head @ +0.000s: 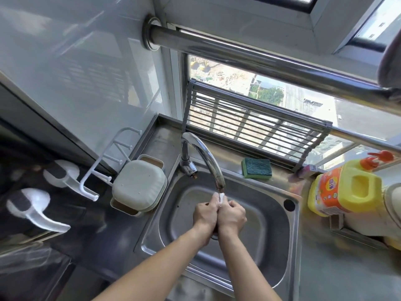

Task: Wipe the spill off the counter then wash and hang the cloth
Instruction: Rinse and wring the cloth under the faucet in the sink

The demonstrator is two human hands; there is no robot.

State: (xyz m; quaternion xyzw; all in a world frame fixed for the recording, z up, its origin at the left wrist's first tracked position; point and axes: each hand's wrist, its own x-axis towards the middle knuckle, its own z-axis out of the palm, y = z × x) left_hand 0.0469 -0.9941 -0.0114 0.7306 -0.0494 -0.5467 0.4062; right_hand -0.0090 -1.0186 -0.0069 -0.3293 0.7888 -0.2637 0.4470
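Both fists curled together over the sink [282, 211]: left hand [205, 213] and right hand [232, 216] pinched the cloth [221, 197], mostly hidden between them, just under the tap [208, 157]. Best approach: rub folds under the stream, then wring.

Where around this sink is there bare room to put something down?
Bare steel ledge lies behind the sink, between the faucet and the green sponge. The counter at front right, below the yellow jug, is also bare. Left of the sink is crowded by the stacked cream soap box; both hands fill the basin's middle.
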